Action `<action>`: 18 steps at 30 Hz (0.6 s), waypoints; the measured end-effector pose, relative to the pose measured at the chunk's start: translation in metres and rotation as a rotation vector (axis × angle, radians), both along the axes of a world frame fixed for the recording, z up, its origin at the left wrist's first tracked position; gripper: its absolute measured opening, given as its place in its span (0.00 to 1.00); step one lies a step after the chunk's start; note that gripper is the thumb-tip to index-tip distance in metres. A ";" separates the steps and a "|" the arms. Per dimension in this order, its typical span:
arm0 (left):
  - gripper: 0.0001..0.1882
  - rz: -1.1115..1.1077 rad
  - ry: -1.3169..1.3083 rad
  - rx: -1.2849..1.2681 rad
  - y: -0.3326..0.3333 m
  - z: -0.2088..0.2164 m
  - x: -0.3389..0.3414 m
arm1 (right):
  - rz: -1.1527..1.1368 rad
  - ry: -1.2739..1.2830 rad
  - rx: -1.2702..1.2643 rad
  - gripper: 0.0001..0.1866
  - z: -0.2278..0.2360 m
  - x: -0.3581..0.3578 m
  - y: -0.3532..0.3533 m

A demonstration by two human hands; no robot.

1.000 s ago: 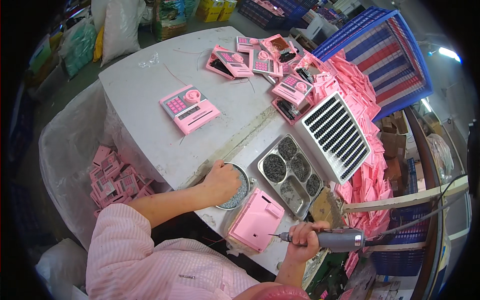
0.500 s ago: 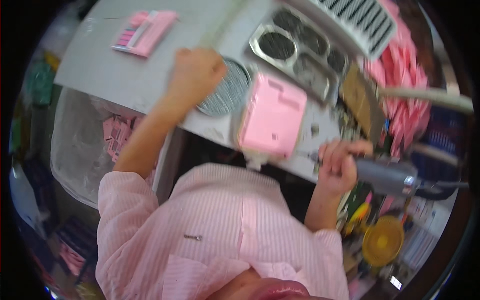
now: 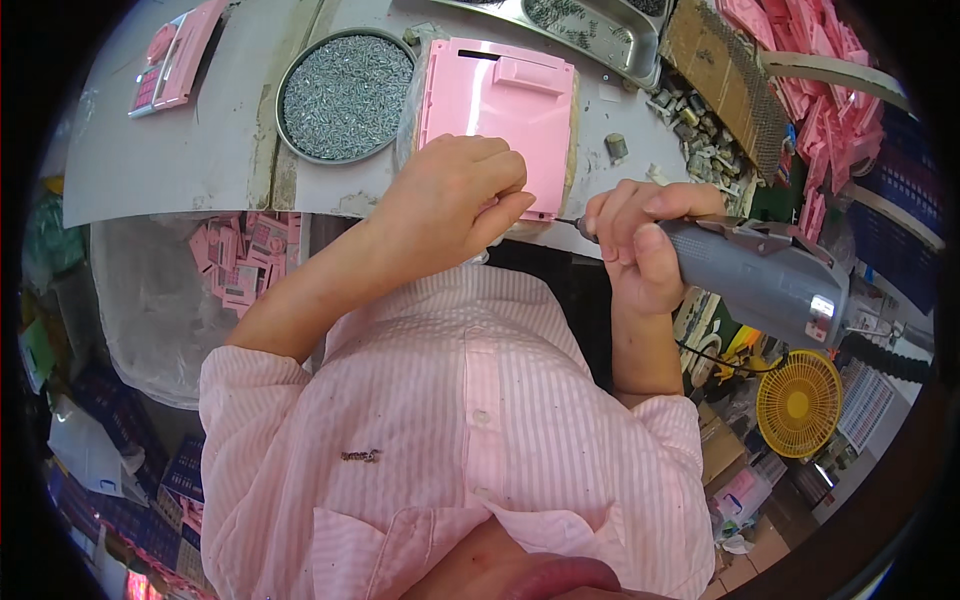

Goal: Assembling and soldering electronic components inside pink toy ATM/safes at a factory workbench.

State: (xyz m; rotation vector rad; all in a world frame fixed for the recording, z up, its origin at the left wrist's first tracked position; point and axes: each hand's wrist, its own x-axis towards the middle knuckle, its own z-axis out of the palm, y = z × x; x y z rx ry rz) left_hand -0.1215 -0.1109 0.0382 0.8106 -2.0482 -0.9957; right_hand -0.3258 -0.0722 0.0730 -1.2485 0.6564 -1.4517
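My left hand [image 3: 455,195] is curled over the near part of a pink plastic panel [image 3: 515,100], thumb against the bent fingers. Whatever the fingers pinch is hidden. The panel lies on the table near its front edge. My right hand [image 3: 640,235] wraps the front of a grey electric screwdriver [image 3: 750,275], held almost level. Its thin bit points left and reaches the panel's near right corner; whether it touches there I cannot tell. Left of the panel stands a round metal dish [image 3: 281,112] full of small silver screws [image 3: 345,95].
A metal compartment tray [image 3: 602,45] lies at the back, beside cardboard [image 3: 728,85] and small metal parts [image 3: 690,140]. Pink pieces [image 3: 830,75] are heaped far right. A pink toy-like unit [image 3: 180,60] sits back left; a plastic-lined bin [image 3: 140,310] stands below the table edge.
My left hand has moved from the screw dish right onto the pink panel. My right hand has brought the screwdriver bit in to the panel's near right corner. The view has shifted too.
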 end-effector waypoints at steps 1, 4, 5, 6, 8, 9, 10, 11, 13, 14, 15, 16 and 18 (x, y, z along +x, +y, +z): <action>0.08 0.007 -0.026 -0.013 0.001 -0.002 -0.001 | -0.005 -0.006 -0.001 0.12 -0.002 0.001 0.000; 0.05 -0.002 -0.061 -0.029 0.003 -0.005 0.000 | 0.035 0.063 -0.038 0.11 -0.007 0.002 0.001; 0.04 -0.010 -0.066 -0.031 0.004 -0.006 0.001 | 0.057 0.075 -0.048 0.12 -0.009 0.001 0.001; 0.04 -0.008 -0.058 -0.037 0.005 -0.006 0.001 | 0.082 0.087 -0.061 0.12 -0.011 -0.001 0.000; 0.04 -0.005 -0.045 -0.051 0.009 -0.008 0.001 | 0.091 0.103 -0.038 0.13 -0.010 -0.002 -0.001; 0.04 0.014 -0.048 -0.079 0.011 -0.008 -0.001 | 0.076 0.110 -0.004 0.13 -0.005 -0.002 -0.002; 0.04 0.033 -0.052 -0.107 0.014 -0.007 -0.002 | 0.062 0.117 0.030 0.14 0.000 -0.002 -0.004; 0.04 0.053 -0.056 -0.135 0.016 -0.007 -0.003 | 0.082 0.051 -0.004 0.15 0.011 -0.001 -0.007; 0.06 0.051 -0.021 -0.150 0.016 -0.008 -0.008 | 0.097 -0.074 -0.058 0.17 0.034 -0.002 -0.008; 0.07 0.049 -0.002 -0.157 0.016 -0.008 -0.011 | 0.108 -0.047 -0.066 0.17 0.036 -0.003 -0.008; 0.07 0.054 0.003 -0.159 0.016 -0.008 -0.012 | 0.129 -0.025 -0.083 0.18 0.037 -0.004 -0.010; 0.08 0.058 0.009 -0.161 0.016 -0.007 -0.014 | 0.133 -0.016 -0.088 0.18 0.037 -0.004 -0.010; 0.08 0.063 0.015 -0.168 0.016 -0.008 -0.015 | 0.130 -0.012 -0.094 0.19 0.036 -0.003 -0.011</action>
